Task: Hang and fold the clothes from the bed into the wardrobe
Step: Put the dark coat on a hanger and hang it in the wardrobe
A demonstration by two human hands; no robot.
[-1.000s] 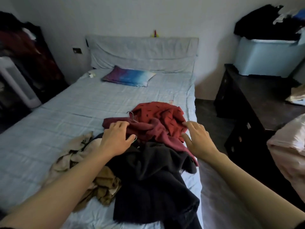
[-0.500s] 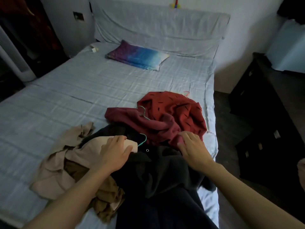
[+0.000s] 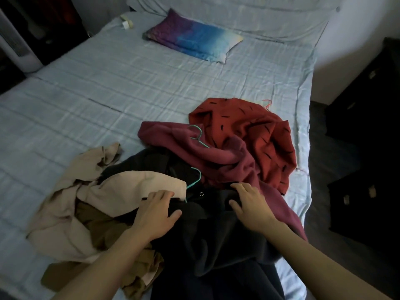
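Note:
A pile of clothes lies on the near part of the bed (image 3: 108,94). It holds a black garment (image 3: 216,239), a beige garment (image 3: 112,191), a brown one (image 3: 104,230), a maroon fleece (image 3: 216,154) and a red shirt with black dashes (image 3: 249,131). A teal hanger (image 3: 198,135) sticks out of the maroon fleece and a second teal hanger (image 3: 195,178) out of the black garment. My left hand (image 3: 155,213) rests on the black garment at the beige garment's edge. My right hand (image 3: 249,204) lies spread on the black garment beside the maroon fleece.
A purple and blue pillow (image 3: 192,40) lies by the headboard, with a small white charger (image 3: 126,22) to its left. A red hanger hook (image 3: 268,103) shows behind the red shirt. A dark dresser (image 3: 368,148) stands right of the bed, a white appliance (image 3: 17,46) far left.
Both hands came off the maroon fleece and moved nearer to me onto the black garment. The beige garment now lies over part of the black one. The view has tilted down.

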